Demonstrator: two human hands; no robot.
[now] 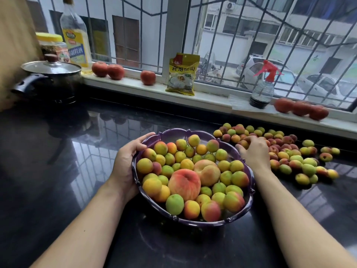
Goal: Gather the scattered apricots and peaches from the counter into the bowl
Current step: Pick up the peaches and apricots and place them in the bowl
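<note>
Gripping scalloped purple bowl (250,172) rim, left hand (126,163); right hand (254,151) fingers curled on loose apricots (295,158).

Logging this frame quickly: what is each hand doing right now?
Left hand: grips the purple scalloped bowl by its rim.
Right hand: fingers curled over small loose apricots on the counter; grasp cannot be told.

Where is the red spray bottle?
The spray bottle stands on the windowsill at the right, between the yellow packet and three tomatoes.

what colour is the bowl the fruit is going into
Dark purple, with a glossy scalloped rim; the bowl shows clearly in the head view.
</note>
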